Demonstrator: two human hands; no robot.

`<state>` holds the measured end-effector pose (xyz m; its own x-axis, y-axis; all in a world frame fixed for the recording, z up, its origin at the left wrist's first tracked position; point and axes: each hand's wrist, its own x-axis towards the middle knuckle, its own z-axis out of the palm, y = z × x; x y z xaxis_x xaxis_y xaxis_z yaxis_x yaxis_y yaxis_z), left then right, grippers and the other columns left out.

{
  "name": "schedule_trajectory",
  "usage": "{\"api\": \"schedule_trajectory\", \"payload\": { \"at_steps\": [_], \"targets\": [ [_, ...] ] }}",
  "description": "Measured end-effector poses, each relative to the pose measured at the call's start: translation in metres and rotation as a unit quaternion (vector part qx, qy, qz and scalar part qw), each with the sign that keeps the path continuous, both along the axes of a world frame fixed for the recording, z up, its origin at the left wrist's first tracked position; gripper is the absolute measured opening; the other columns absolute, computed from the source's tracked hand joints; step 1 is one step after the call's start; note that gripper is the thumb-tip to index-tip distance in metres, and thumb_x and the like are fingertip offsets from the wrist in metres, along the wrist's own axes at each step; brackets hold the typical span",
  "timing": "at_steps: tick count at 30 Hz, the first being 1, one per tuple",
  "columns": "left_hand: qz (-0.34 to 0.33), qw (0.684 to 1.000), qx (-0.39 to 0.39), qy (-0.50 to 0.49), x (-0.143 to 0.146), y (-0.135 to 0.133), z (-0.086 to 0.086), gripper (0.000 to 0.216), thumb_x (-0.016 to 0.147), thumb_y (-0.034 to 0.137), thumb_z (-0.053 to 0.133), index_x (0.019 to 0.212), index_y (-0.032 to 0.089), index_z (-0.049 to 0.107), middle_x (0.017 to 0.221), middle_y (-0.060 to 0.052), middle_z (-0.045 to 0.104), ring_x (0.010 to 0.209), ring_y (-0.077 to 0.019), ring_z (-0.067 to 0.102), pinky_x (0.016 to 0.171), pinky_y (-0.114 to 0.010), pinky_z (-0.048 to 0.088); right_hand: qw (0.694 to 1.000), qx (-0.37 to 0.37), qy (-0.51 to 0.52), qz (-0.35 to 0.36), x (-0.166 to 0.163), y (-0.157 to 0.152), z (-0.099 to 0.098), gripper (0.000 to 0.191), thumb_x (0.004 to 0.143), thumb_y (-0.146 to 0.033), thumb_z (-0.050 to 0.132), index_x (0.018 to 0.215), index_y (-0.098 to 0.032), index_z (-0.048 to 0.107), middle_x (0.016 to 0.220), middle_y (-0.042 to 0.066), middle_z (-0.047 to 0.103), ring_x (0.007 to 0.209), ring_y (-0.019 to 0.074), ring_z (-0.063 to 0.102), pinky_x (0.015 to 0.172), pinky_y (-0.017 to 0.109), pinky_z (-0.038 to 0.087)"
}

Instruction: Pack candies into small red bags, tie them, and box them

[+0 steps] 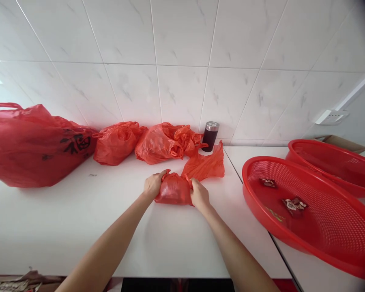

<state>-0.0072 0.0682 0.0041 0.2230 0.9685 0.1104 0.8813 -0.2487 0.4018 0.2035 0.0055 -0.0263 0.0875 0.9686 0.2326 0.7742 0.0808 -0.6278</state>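
A small red plastic bag (174,189) lies on the white counter (79,219), and both my hands grip it. My left hand (153,184) is closed on its left side. My right hand (199,194) is closed on its right side. The bag's loose top (205,165) spreads flat behind my right hand. What is inside the bag is hidden.
A big red bag with black print (33,146) sits at far left. Two smaller red bags (117,142) (167,142) lean on the tiled wall, beside a dark cylindrical cup (210,136). At right are two red mesh baskets (316,239) (337,164); the nearer holds a few wrapped sweets (295,205).
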Motion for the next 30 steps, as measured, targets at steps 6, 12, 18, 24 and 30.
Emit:
{"api": "schedule_trajectory", "payload": {
  "at_steps": [6,12,18,24,30],
  "targets": [
    [0.024,0.999,0.019,0.010,0.006,0.008,-0.016,0.050,0.090,0.020,0.041,0.135,0.038,0.052,0.102,-0.009,0.062,0.072,-0.0223,0.064,0.073,-0.036,0.044,0.999,0.017,-0.050,-0.012,-0.013,-0.003,-0.005,0.034,0.075,0.004,0.040,0.094,-0.019,0.057,0.097,0.009,0.060,0.085,0.0203,0.054,0.061,0.027,0.033],
    [-0.015,0.992,0.058,-0.111,0.004,0.014,-0.017,0.037,0.090,0.023,0.046,0.118,0.036,0.066,0.133,-0.002,0.056,0.108,-0.0258,0.059,0.098,-0.041,0.041,0.999,0.042,0.020,-0.011,-0.009,-0.002,-0.010,0.027,0.074,0.000,0.042,0.088,-0.020,0.055,0.093,0.007,0.057,0.083,0.0187,0.052,0.065,0.027,0.036],
    [-0.064,0.958,0.074,-0.270,0.016,-0.008,0.000,0.050,0.098,0.044,0.029,0.138,0.022,0.049,0.133,-0.004,0.060,0.123,-0.0199,0.053,0.105,-0.032,0.040,0.979,0.057,0.198,0.002,0.005,0.001,-0.005,0.011,0.086,-0.023,0.039,0.088,-0.021,0.050,0.068,-0.002,0.045,0.060,0.0134,0.045,0.060,0.024,0.043],
    [-0.048,0.915,0.023,-0.400,0.038,-0.044,0.010,0.053,0.097,0.046,0.033,0.145,0.024,0.039,0.140,-0.004,0.053,0.129,-0.0209,0.048,0.108,-0.033,0.036,0.942,0.032,0.332,0.042,0.002,-0.016,0.020,0.023,0.088,-0.042,0.045,0.076,-0.023,0.039,0.067,-0.003,0.044,0.061,0.0131,0.045,0.059,0.025,0.045],
    [-0.089,0.928,-0.055,-0.357,0.034,-0.059,0.009,0.093,0.081,0.033,0.065,0.153,0.029,0.007,0.120,-0.005,0.062,0.104,-0.0187,0.062,0.097,-0.033,0.045,0.962,-0.023,0.250,0.103,0.001,-0.022,0.018,0.022,0.078,-0.032,0.058,0.083,-0.024,0.039,0.074,-0.004,0.054,0.065,0.0125,0.051,0.061,0.023,0.045]
  ]
}}
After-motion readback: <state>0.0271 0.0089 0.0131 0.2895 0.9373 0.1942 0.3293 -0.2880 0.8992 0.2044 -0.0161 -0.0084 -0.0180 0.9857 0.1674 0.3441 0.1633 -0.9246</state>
